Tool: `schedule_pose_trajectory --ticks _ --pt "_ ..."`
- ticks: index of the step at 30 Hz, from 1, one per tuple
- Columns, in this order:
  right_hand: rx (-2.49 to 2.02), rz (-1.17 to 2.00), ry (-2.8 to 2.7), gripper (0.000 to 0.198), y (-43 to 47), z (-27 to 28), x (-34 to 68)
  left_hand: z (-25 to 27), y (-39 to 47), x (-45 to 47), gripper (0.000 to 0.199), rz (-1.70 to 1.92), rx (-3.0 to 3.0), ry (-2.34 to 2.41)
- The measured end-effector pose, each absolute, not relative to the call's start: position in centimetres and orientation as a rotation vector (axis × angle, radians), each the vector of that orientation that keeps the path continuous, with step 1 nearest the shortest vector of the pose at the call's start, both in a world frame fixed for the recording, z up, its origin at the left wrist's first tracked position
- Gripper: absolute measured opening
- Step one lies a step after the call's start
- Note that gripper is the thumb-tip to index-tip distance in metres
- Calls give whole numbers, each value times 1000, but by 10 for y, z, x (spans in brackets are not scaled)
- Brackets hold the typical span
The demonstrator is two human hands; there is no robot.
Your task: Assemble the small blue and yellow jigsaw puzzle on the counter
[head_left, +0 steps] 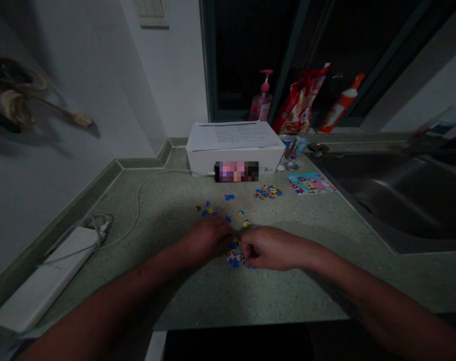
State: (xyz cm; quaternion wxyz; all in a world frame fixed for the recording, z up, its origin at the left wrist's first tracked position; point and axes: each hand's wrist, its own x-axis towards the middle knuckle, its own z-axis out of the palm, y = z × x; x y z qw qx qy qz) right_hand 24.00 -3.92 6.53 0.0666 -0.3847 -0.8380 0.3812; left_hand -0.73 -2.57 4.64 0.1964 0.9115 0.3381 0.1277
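Observation:
My left hand [208,241] is low over the counter, its fingers bent and pressed together at small jigsaw puzzle pieces. Opposite it, my right hand [270,248] is curled, with thumb and fingers closed near the same pieces. Whatever either hand pinches is hidden by the fingers. Between and below the fingertips lies a cluster of puzzle pieces [234,257], blue, yellow and pink, partly covered by my right hand. Loose pieces lie just beyond the hands, among them a blue piece [230,197] and a yellow-and-blue group [208,211].
A heap of puzzle pieces [268,191] sits near a colourful picture card [311,183]. A phone [237,172] leans on a white box [201,159], its cable running left to a power strip [50,281]. At right is a metal sink [382,175]; a can [298,147] stands behind the card.

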Motion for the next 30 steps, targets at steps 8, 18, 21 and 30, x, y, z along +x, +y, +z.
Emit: schedule_pose_trajectory --ticks 8,18,21,30 --pt "-1123 1231 -2181 11 -19 47 244 47 -24 -8 30 375 2550 961" --pt "-1258 1085 -1817 13 2 28 241 45 -21 -10 23 373 2544 991" --pt "-1232 1101 -1806 16 1 27 240 42 -21 -10 20 550 2377 1115" --pt "-1174 1204 -1764 14 -12 25 228 39 -24 2 15 733 1875 1189"
